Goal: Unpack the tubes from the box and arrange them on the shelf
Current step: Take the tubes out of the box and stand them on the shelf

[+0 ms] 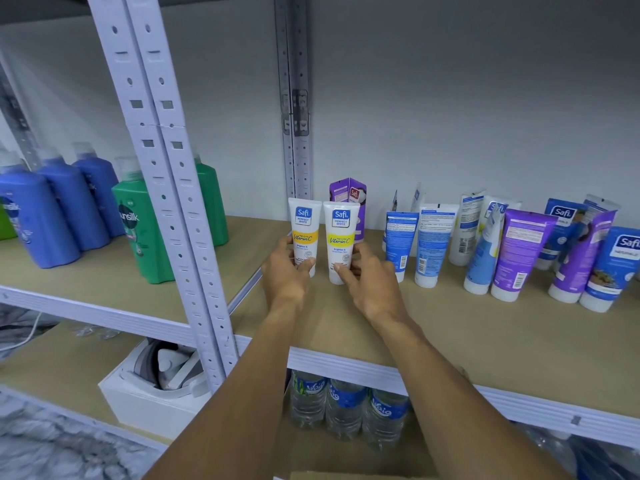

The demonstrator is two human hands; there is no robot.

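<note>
Two white tubes with yellow bands stand cap-down, side by side, at the left end of the wooden shelf (pixel 433 327). My left hand (pixel 285 271) grips the left white tube (pixel 304 233) near its cap. My right hand (pixel 367 277) grips the right white tube (pixel 340 237) the same way. A purple tube (pixel 349 195) stands just behind them. Further right stands a row of several blue tubes (pixel 429 244) and purple tubes (pixel 519 251). A strip of the cardboard box (pixel 346 475) shows at the bottom edge.
A perforated white upright post (pixel 166 188) rises left of my hands. Blue bottles (pixel 59 216) and green shampoo bottles (pixel 145 230) fill the neighbouring shelf. Water bottles (pixel 346 407) and a white box holding a headset (pixel 156 382) sit on the level below.
</note>
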